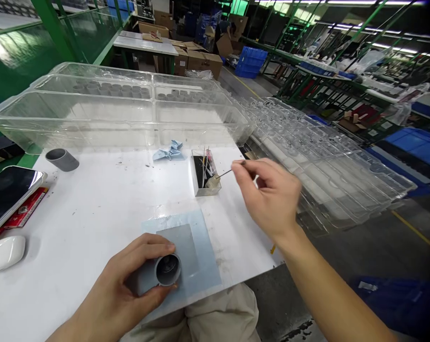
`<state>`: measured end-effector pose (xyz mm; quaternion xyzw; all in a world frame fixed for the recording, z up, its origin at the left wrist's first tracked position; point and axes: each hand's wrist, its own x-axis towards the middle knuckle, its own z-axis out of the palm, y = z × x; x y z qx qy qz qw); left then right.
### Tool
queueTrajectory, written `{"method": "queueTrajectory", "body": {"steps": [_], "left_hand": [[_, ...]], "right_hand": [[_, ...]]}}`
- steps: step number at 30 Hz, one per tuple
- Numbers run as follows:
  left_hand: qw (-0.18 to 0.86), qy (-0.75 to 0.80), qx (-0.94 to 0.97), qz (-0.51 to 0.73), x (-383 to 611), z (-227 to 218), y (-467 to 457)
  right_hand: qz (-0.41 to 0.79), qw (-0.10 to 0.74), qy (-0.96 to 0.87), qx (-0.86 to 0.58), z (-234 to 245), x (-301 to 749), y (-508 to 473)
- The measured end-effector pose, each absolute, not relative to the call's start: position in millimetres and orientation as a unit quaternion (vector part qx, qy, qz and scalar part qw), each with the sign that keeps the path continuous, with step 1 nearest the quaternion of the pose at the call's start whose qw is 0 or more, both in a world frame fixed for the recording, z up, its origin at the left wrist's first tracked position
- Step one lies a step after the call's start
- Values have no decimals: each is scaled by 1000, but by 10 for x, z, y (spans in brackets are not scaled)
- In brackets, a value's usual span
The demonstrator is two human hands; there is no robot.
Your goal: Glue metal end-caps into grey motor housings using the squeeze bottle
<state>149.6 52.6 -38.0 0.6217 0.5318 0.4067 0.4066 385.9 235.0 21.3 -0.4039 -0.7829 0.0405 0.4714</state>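
My left hand [129,275] is closed round a grey cylindrical cup-like part [168,270], its open end facing up and its inside dark. The part is over a light blue sheet [210,256] on the white table. My right hand [268,190] pinches a thin dark rod [225,174], whose far end reaches the mouth of a small cloudy bottle [212,182]. That bottle sits in the near corner of a small clear box [208,192], among thin sticks and dark contents. I cannot make out the rod's tip.
Clear divided trays [111,111] with several grey cylinders stand at the back; more clear trays [329,166] lie to the right. A loose grey cylinder [62,160], phone [14,192] and white case [5,253] are at left. A crumpled blue cloth [169,151] lies near the trays.
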Motion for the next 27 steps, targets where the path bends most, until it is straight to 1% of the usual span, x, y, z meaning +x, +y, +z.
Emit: {"method": "queueTrajectory", "body": {"steps": [2, 3, 4, 5, 9, 10, 11, 12, 14, 16, 20, 24, 27], "left_hand": [[403, 516, 636, 409, 1502, -363, 527], [401, 510, 642, 409, 1505, -358, 528], [400, 506, 646, 408, 1507, -355, 529], [400, 504, 648, 407, 1508, -353, 532], [414, 497, 640, 415, 1507, -353, 546], [417, 497, 637, 416, 1506, -353, 549], [418, 497, 635, 418, 1506, -353, 550], [416, 499, 635, 417, 1505, -353, 551], [411, 503, 638, 414, 1503, -349, 549], [408, 503, 640, 413, 1499, -342, 544], [403, 509, 639, 412, 1490, -326, 538], [396, 512, 641, 413, 1490, -336, 535], [396, 506, 645, 413, 1497, -351, 538]], "right_hand": [[59, 385, -824, -412, 182, 3832, 2391], [71, 358, -834, -413, 177, 3822, 2400], [79, 356, -834, -413, 182, 3814, 2396], [81, 378, -826, -411, 195, 3811, 2375], [46, 567, -724, -389, 330, 3859, 2083], [47, 595, -703, -386, 375, 3887, 1966], [58, 605, -697, -381, 419, 3919, 1842], [84, 592, -707, -379, 460, 3948, 1717], [166, 508, -766, -358, 513, 3977, 1495], [240, 446, -803, -316, 503, 3942, 1342], [318, 437, -802, -255, 278, 3735, 1239], [324, 440, -801, -242, 36, 3591, 1229], [326, 431, -806, -241, 2, 3585, 1230]]}}
